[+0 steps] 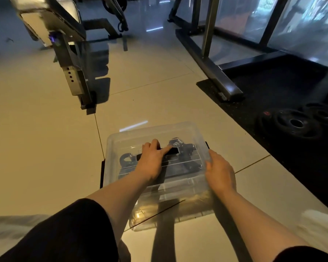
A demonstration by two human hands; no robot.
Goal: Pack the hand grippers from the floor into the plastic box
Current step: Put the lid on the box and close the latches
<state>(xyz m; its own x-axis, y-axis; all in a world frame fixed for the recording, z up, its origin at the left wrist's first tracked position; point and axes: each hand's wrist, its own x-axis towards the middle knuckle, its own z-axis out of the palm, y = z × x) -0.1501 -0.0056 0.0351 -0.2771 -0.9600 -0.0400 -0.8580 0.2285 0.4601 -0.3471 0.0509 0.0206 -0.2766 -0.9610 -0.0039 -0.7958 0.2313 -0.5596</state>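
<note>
Plastic box [182, 207] sits lidded on the floor [45, 129], hand grippers [180, 148] inside.
Left hand [151, 161] curls around the black lid handle [170, 151]; right hand [219, 173] presses flat on the right edge. Uneven pressure could leave a side latch unseated.

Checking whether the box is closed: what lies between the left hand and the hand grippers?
In the head view, the clear lid with its black handle lies between the left hand and the hand grippers.
</note>
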